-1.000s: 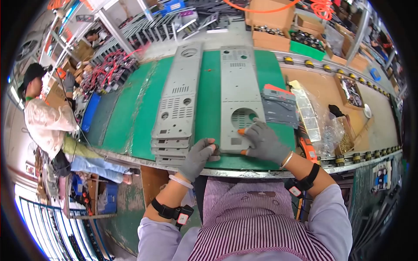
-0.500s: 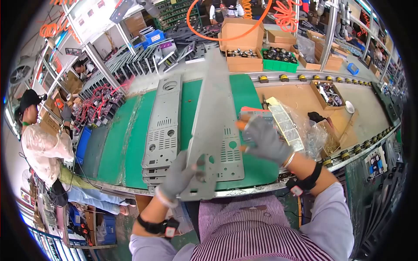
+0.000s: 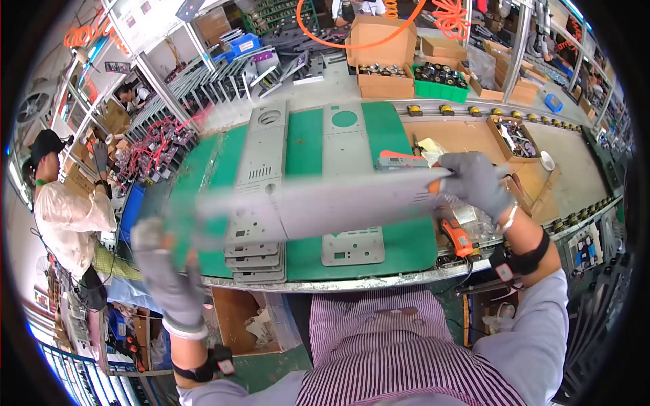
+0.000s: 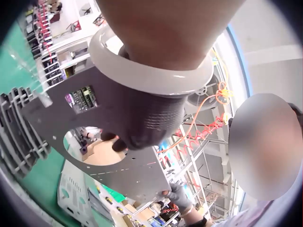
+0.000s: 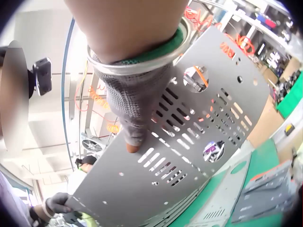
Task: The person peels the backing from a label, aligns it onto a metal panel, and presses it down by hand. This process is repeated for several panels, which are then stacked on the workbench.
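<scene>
A long grey metal panel [image 3: 338, 203], blurred, is held crosswise above the green mat [image 3: 409, 237]. At its left end, the left hand [image 3: 169, 274] grips it; in the left wrist view that hand [image 4: 142, 116] has fingertips at the large round hole of the panel [image 4: 118, 175]. The right hand [image 3: 477, 184] grips the other end, and in the right wrist view its fingertip [image 5: 133, 147] lies on the slotted face of the panel [image 5: 113, 189]. Below it lie a stack of similar panels [image 3: 261, 162] and, right of this, another panel [image 3: 347, 152].
Small grey parts [image 3: 399, 160] and an orange tool [image 3: 458, 237] lie at the right. Behind stand an open carton [image 3: 386, 84] and a green bin [image 3: 440, 90]. A roller rail [image 3: 474, 111] runs along the right. Another person [image 3: 68, 210] stands at the left.
The upper panel at the right has been lifted from the mat and turned crosswise, uncovering another panel. The left hand moved left, and the right hand moved right and now grips the panel's other end.
</scene>
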